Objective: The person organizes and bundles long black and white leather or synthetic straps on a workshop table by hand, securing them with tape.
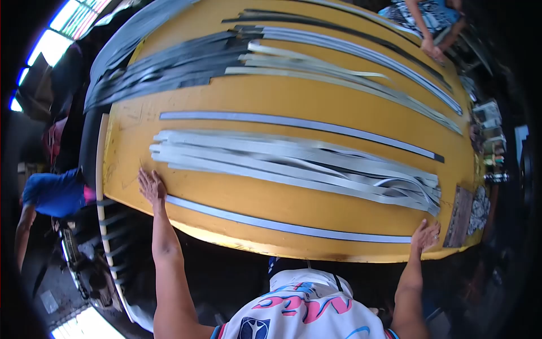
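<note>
A single narrow grey-white strip [288, 226] lies lengthwise along the near edge of the yellow table [316, 107]. At its left end my left hand [151, 185] rests flat on the tabletop, fingers spread. My right hand [426, 235] is at the strip's other end, its fingers apart. Whether either palm presses on the strip cannot be made out. Just beyond lies a thick bundle of loose pale strips [271, 161], some twisted and looped at the right. Farther off, one separate strip with dark edges [293, 129] runs nearly parallel to it.
Black strips [164, 65] hang over the table's far left corner. More pale and dark strips [361, 48] lie along the back. A brown board [458, 217] sits at the right edge. One person [432, 28] is at the back right; another in blue [53, 194] is at the left.
</note>
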Demonstrator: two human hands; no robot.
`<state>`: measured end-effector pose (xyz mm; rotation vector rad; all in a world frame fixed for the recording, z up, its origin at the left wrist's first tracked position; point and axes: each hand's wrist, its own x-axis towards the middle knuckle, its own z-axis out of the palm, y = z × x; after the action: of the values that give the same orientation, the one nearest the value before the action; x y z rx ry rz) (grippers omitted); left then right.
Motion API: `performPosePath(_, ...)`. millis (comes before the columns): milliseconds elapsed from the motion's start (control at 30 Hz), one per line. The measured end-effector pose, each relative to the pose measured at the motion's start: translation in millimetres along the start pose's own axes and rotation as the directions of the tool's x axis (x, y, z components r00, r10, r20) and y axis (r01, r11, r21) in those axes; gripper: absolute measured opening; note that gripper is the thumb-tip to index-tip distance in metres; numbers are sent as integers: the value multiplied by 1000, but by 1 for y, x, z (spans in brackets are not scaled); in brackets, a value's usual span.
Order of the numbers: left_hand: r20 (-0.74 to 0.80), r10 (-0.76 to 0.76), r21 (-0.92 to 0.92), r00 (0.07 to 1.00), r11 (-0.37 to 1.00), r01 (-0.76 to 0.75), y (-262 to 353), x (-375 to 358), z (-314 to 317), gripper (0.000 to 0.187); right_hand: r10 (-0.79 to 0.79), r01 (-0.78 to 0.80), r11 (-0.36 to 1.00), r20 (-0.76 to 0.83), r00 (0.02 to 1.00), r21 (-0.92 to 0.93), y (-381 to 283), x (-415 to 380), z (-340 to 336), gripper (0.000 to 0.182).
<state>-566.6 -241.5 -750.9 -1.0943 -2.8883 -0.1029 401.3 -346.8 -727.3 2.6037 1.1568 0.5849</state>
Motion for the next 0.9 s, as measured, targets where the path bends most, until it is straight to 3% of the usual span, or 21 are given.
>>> performPosePath(33, -39, 3, 31, 999, 1000, -1, 6, -3, -4, 68, 19, -17, 996, 26, 999, -86, -3, -3, -6, 58)
performPosePath(100, -184, 63, 169, 981, 985, -31, 6, -6, -1, 66, -8, 6, 996, -24, 1000, -88, -1, -4, -5, 48)
performPosePath(167, -189, 162, 76, 969, 986, -150, 19, -24, -7, 62, 44, -48, 989, 33, 999, 141, -4, 1, -15, 44)
performPosePath(233, -163, 269, 29, 949, 963, -268, 22, -58, -16, 57, -105, 100, 935, -6, 995, 341, 8, -7, -4, 41)
performPosePath(267, -177, 508, -163, 843, 830, -534, 23, -89, -22, 54, -246, 204, 904, 66, 967, 376, 18, -26, -21, 41)
performPosePath(300, -267, 673, -359, 690, 595, -719, 41, -115, -26, 50, -376, 304, 849, 90, 922, 433, 14, -30, -47, 42)
performPosePath(333, -200, 755, -340, 624, 544, -767, 50, -141, -35, 50, -364, 291, 853, 94, 927, 433, 16, -39, -65, 42)
performPosePath(400, -62, 862, -276, 503, 469, -839, 53, -188, -61, 51, -653, 581, 680, 10, 757, 448, 22, -63, -87, 45)
performPosePath(433, 4, 889, -234, 457, 445, -864, 54, -202, -70, 52, -653, 579, 676, 8, 757, 455, 26, -68, -85, 45)
performPosePath(500, -15, 884, -276, 466, 445, -852, 48, -208, -68, 51, -628, 494, 690, 97, 772, 529, 29, -73, -81, 50)
performPosePath(567, -5, 886, -273, 463, 444, -853, 45, -203, -67, 42, -621, 504, 669, 37, 783, 547, 28, -70, -79, 49)
performPosePath(633, -13, 875, -267, 483, 463, -845, 50, -201, -76, 36, -593, 375, 651, 135, 794, 660, 27, -62, -80, 43)
performPosePath(700, -19, 864, -262, 503, 482, -837, 50, -196, -82, 31, -655, 428, 580, 84, 751, 693, 28, -50, -83, 34)
performPosePath(767, 93, 858, -200, 505, 513, -835, 49, -186, -84, 27, -686, 333, 570, 212, 696, 751, 34, -39, -71, 30)
performPosePath(800, 61, 856, -242, 513, 511, -825, 55, -184, -92, 27, -673, 273, 527, 199, 713, 805, 33, -34, -85, 24)
performPosePath(833, 116, 833, -304, 542, 549, -779, 57, -180, -97, 23, -667, 274, 525, 189, 720, 806, 35, -29, -84, 24)
performPosePath(900, 85, 871, -240, 483, 489, -839, 63, -165, -107, 18, -704, 390, 509, 110, 702, 767, 40, -11, -79, 23)
